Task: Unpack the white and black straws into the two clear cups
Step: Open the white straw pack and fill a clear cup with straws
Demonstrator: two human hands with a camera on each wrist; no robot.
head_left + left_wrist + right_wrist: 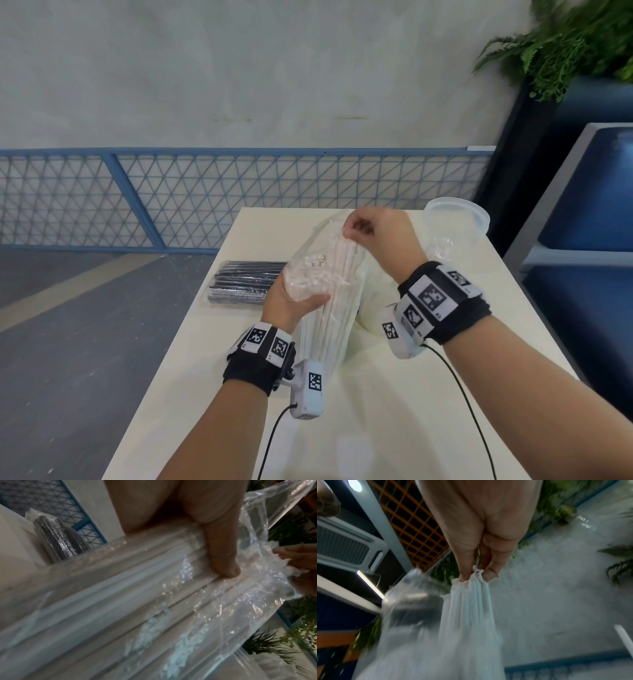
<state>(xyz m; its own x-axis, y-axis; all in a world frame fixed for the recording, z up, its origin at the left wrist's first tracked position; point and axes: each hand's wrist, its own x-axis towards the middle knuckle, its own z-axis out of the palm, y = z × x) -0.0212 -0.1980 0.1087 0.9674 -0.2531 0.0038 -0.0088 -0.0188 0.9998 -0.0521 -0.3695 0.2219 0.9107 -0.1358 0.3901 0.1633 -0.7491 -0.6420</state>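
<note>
A clear plastic bag of white paper-wrapped straws stands tilted above the white table. My left hand grips the bag around its middle, thumb across the front. My right hand pinches the top ends of the white straws at the bag's open mouth. A sealed pack of black straws lies flat on the table to the left, also seen in the left wrist view as the black straw pack. A clear cup stands at the far right; a second clear cup is partly hidden behind my right wrist.
The table's left edge drops to a grey floor. A blue mesh railing runs behind the table. A blue bench and a planter with ferns stand at the right.
</note>
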